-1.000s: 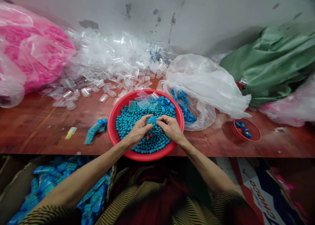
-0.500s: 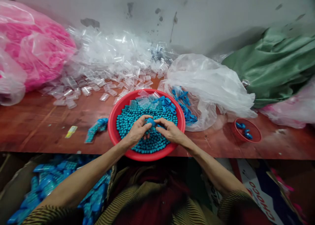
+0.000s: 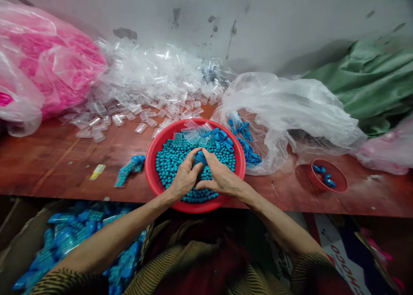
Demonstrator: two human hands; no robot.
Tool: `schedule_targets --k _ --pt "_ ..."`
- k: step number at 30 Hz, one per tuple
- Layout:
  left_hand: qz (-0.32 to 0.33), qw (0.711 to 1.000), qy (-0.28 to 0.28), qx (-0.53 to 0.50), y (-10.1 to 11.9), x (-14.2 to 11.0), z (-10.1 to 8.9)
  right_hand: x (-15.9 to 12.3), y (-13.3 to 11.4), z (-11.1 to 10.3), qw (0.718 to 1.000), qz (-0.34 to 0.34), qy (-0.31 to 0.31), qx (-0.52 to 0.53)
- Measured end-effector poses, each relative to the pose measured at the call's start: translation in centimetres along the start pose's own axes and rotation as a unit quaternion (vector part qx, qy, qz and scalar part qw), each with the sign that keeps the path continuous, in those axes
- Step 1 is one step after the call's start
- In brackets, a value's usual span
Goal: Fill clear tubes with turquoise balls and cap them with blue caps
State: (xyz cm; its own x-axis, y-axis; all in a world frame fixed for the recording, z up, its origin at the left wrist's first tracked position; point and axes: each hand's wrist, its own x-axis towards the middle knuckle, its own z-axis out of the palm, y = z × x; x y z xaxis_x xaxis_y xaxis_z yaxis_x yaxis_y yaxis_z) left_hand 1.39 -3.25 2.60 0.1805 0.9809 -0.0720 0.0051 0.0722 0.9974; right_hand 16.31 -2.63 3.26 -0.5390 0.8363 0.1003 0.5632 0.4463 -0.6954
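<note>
My left hand [image 3: 185,174] is closed around a small blue plastic piece [image 3: 200,158], over the middle of a red basin [image 3: 151,174]. From the other side my right hand [image 3: 221,174] curves against the same piece, its fingertips meeting those of my left hand and its thumb stretched out lower down. The fingers partly cover the piece, so its full shape is hidden. Small turquoise balls [image 3: 169,161] fill the basin. On top of them, towards the back, lie flat clear plastic cases [image 3: 192,136] and several blue plastic parts [image 3: 222,138].
Clear cases [image 3: 142,92] are heaped along the wall. A clear bag [image 3: 267,101] with blue parts sits behind right, a red mesh basket [image 3: 338,185] farther right. A ball-filled case with blue part [image 3: 127,170] lies left. Below the table edge is a box of blue items [image 3: 67,239].
My right hand has turned and moved in over the blue piece, its thumb now spread lower. My left hand still holds the piece. The view has shifted slightly.
</note>
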Motion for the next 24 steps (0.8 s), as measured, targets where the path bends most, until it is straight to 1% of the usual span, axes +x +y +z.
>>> schedule_targets --k 3,6,9,11,14,17,19,20,22,23,24 --pt "-0.01 1.0 -0.018 -0.018 0.4 -0.2 -0.2 -0.2 -0.4 0.4 0.997 0.007 0.004 -0.072" --pt "-0.012 1.0 -0.021 -0.014 0.3 -0.3 -0.3 -0.2 -0.2 1.3 0.994 0.004 0.035 -0.107" --pt "-0.014 1.0 0.004 -0.016 0.2 -0.4 0.0 -0.3 0.1 2.3 0.988 -0.012 0.078 -0.135" --pt "-0.021 0.999 0.025 -0.015 0.2 -0.4 0.4 -0.2 0.1 2.7 0.984 -0.004 0.091 -0.152" --pt "-0.022 0.999 0.045 -0.006 0.0 -0.1 1.0 -0.1 -0.2 3.0 0.984 0.024 0.082 -0.158" --pt "-0.028 0.998 0.053 0.016 -0.3 0.3 0.9 0.4 -0.1 2.9 0.99 0.035 0.054 -0.124" --pt "-0.036 0.997 0.055 0.038 -0.2 0.4 0.1 0.9 0.5 2.4 0.996 0.018 0.013 -0.083" --pt "-0.039 0.996 0.056 0.049 0.1 0.5 -0.7 1.3 0.8 2.0 0.998 0.008 -0.015 -0.064" --pt "-0.032 0.994 0.07 0.078 0.7 0.5 -3.2 2.1 1.5 1.0 0.995 -0.005 -0.075 -0.061" --pt "-0.022 0.991 0.09 0.099 1.1 0.4 -4.8 2.5 1.8 0.6 0.991 -0.005 -0.102 -0.085" --pt "-0.004 0.984 0.126 0.128 1.3 0.4 -6.7 2.9 2.0 0.2 0.984 -0.008 -0.13 -0.121"
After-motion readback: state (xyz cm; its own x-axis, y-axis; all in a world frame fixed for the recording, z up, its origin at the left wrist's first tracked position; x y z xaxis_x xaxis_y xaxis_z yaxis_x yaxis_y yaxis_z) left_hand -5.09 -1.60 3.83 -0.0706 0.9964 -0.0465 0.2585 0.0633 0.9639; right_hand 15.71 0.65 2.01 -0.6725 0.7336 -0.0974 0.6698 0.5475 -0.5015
